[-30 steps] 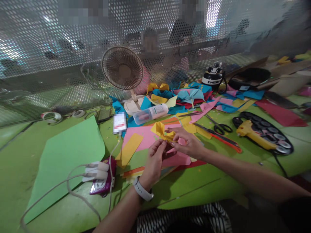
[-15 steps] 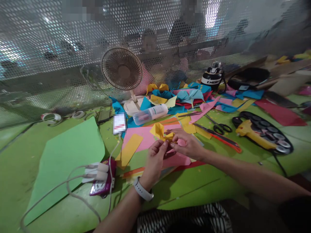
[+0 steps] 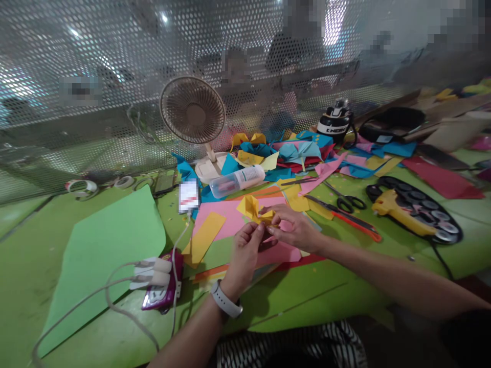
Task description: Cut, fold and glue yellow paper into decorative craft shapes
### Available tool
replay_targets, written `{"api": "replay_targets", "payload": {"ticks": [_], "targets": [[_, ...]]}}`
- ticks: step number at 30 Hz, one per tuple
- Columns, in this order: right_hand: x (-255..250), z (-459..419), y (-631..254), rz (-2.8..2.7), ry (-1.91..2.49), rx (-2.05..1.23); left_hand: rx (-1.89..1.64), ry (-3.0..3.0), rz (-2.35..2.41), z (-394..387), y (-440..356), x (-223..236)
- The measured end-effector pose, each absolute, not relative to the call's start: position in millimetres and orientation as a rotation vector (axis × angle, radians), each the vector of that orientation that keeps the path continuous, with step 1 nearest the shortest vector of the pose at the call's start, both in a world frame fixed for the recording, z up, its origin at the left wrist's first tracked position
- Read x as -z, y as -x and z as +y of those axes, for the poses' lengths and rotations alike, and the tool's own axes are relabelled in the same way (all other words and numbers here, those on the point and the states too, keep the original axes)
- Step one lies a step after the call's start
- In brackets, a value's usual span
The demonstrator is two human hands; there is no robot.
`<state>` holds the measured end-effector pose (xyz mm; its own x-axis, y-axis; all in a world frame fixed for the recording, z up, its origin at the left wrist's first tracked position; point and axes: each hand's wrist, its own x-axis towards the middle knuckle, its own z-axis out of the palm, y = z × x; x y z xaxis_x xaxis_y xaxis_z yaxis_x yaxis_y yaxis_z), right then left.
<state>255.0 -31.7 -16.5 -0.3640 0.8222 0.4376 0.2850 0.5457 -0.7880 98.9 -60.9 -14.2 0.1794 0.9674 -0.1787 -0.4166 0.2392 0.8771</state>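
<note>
A folded yellow paper piece point(image 3: 255, 208) is held just above the green table, over a pink sheet point(image 3: 226, 214). My left hand point(image 3: 245, 253), with a white watch on the wrist, pinches its near edge with fingers closed. My right hand point(image 3: 293, 227) comes in from the right and pinches the same paper from the other side, thumb and fingers pressed together. The two hands touch at the fingertips.
A small fan point(image 3: 193, 110) stands behind, beside a clear glue bottle point(image 3: 238, 180) and a heap of coloured paper scraps point(image 3: 295, 153). Scissors point(image 3: 347, 202), an orange cutter point(image 3: 356, 225) and a yellow glue gun point(image 3: 395, 212) lie right. A green sheet point(image 3: 103, 245), charger cables point(image 3: 153, 271) and tape rolls point(image 3: 82, 185) lie left.
My hands have closed in slightly on the yellow paper; the left fingers shifted a little up toward the right fingertips. Everything else on the table stays put.
</note>
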Motion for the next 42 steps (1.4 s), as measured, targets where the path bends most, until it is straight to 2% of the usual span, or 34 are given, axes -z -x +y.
{"api": "replay_targets", "payload": {"ticks": [14, 19, 26, 35, 42], "targets": [[19.1, -31.0, -253.5, -1.902, 0.885, -0.781, -1.144, -0.802, 0.921, -58.9, -99.4, 14.7], [17.0, -29.1, -256.9, -1.636, 0.936, -0.746, -1.257, -0.870, 0.948, -56.3, -96.0, 17.5], [13.4, -32.7, -252.6, -1.732, 1.052, -1.122, -1.328, -0.962, 0.945, -57.5, -96.3, 18.6], [18.0, -31.0, -250.1, -1.709, 1.067, -1.129, -1.304, -1.055, 0.983, -57.0, -96.7, 21.6], [17.9, -25.9, -252.1, -1.711, 1.032, -1.255, -1.232, -0.913, 0.941, -53.8, -95.1, 23.5]]}}
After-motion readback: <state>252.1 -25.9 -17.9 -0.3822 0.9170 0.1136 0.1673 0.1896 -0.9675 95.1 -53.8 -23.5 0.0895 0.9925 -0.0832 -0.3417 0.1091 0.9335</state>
